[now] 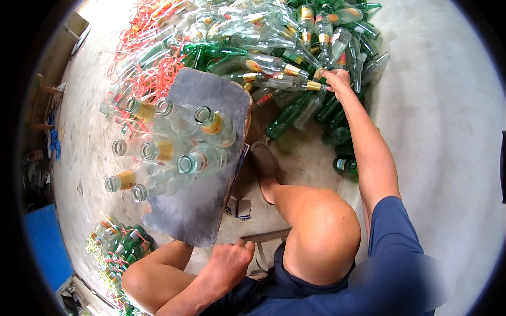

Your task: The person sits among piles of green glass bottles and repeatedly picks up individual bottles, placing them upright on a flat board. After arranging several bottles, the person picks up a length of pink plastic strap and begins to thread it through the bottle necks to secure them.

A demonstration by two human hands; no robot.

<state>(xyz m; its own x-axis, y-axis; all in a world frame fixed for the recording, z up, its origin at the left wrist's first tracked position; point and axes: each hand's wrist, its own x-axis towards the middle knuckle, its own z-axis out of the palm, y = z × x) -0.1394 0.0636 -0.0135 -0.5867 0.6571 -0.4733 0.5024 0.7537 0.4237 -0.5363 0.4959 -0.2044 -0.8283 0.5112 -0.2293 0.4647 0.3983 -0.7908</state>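
My right hand (339, 82) reaches into a large heap of glass bottles. Its fingers close at the mouth end of a clear glass bottle with gold foil on its neck (318, 74). Touching or close to the thumb is the neck of another clear bottle (282, 83), lying on its side. My left hand (231, 258) is loosely curled above my lap, nothing visible in it. Before me stands a dark board (185, 221) with a worn edge. Several clear bottles stand upright on it, among them a gold-labelled one (215, 126) and a bluish one (203, 160).
Tangled red plastic strapping (158, 77) lies left of the heap. Green bottles (286, 120) lie on the concrete floor near my foot (267, 162). More bottles bound with strapping (126, 245) stand at lower left, near a blue panel (47, 245). A small cardboard box (239, 208) sits beneath the board.
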